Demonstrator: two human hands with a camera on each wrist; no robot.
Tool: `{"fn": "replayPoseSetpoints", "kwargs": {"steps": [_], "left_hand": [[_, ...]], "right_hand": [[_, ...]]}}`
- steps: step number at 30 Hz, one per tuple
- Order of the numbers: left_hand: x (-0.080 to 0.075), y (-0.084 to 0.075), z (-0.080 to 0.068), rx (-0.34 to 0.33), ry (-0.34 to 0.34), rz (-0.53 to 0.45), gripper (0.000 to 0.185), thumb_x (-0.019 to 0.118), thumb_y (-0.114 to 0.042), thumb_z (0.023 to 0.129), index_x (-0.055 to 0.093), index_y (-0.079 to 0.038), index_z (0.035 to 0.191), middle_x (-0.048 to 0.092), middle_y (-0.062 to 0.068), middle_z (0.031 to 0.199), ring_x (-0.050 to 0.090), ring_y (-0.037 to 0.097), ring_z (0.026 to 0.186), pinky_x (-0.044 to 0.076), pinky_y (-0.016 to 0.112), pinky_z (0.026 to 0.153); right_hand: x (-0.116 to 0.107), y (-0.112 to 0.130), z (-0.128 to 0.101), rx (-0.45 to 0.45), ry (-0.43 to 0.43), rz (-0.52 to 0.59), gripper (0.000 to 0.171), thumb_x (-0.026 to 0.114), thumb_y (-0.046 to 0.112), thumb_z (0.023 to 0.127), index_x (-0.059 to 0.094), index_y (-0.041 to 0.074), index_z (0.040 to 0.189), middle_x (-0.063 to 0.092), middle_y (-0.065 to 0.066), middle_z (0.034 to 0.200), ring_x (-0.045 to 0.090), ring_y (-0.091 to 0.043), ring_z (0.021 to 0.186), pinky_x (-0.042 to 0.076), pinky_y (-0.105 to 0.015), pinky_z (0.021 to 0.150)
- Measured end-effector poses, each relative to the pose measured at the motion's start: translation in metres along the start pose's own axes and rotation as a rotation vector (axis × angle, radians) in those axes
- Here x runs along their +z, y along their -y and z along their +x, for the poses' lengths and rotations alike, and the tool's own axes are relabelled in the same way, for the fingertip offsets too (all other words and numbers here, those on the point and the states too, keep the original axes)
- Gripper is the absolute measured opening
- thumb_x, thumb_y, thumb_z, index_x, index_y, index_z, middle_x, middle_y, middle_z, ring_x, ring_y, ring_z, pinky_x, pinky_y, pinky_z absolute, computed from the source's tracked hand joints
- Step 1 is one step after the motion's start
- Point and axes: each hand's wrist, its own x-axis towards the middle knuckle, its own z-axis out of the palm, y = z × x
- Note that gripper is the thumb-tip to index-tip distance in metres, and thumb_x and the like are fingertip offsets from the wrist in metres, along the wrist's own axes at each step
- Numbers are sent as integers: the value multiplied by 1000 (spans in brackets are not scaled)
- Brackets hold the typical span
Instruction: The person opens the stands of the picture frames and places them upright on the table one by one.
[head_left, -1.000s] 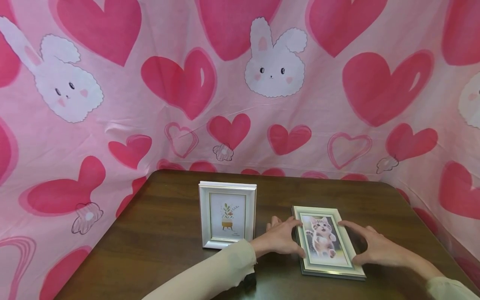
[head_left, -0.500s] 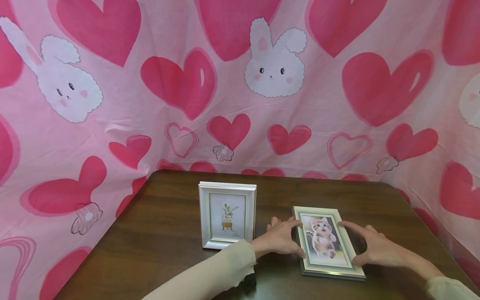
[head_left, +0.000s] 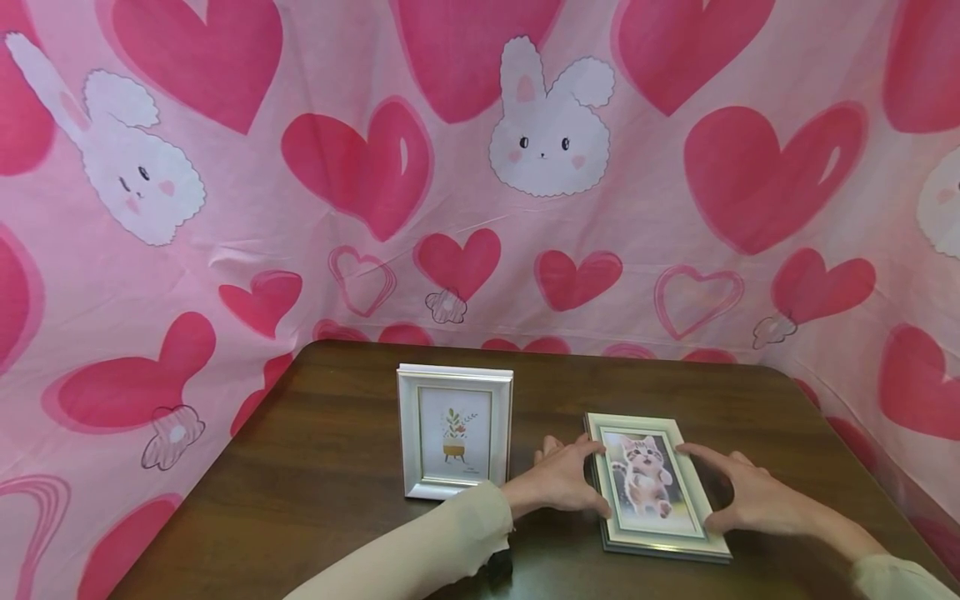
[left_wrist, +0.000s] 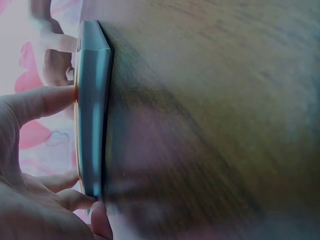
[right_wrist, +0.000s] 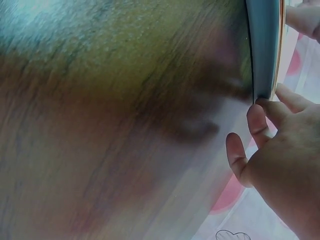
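Note:
A pale picture frame (head_left: 651,483) with a kitten picture lies face up on the dark wooden table (head_left: 315,533). My left hand (head_left: 562,479) touches its left edge, thumb and index finger spread apart along the rim. Opposite, my right hand (head_left: 765,498) rests its thumb and index finger against the right edge. In the left wrist view, the fingertips meet the rim and side of the frame (left_wrist: 94,115), near its far corner. The right wrist view shows fingers at the frame's (right_wrist: 265,45) corner, with two fingers apart from it.
A white picture frame (head_left: 455,433) with a potted plant print stands upright left of my left hand. A small dark object (head_left: 498,565), too hidden to identify, sits beside my left sleeve (head_left: 420,542). A pink cloth (head_left: 457,192) with hearts and rabbits surrounds the table.

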Motion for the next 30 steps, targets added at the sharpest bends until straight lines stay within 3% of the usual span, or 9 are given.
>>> {"fn": "replayPoseSetpoints", "kwargs": {"steps": [11,30], "left_hand": [[-1,-1,0,-2,7,-15,83,98,-35,67,64,-29,143,45,-6,163,39,18,105,34,32,83],[4,2,0,14,-28,-5,84,99,-35,66,64,-30,142,46,-7,162,41,17,106,35,31,83]], "right_hand": [[0,-2,0,-1,-1,26,100,89,32,69,43,14,156,53,-17,123,50,-31,101,49,-60,78],[2,-1,-3,-1,-18,35,103,91,34,67,43,14,157,50,-23,131,51,-37,109,50,-65,79]]}}
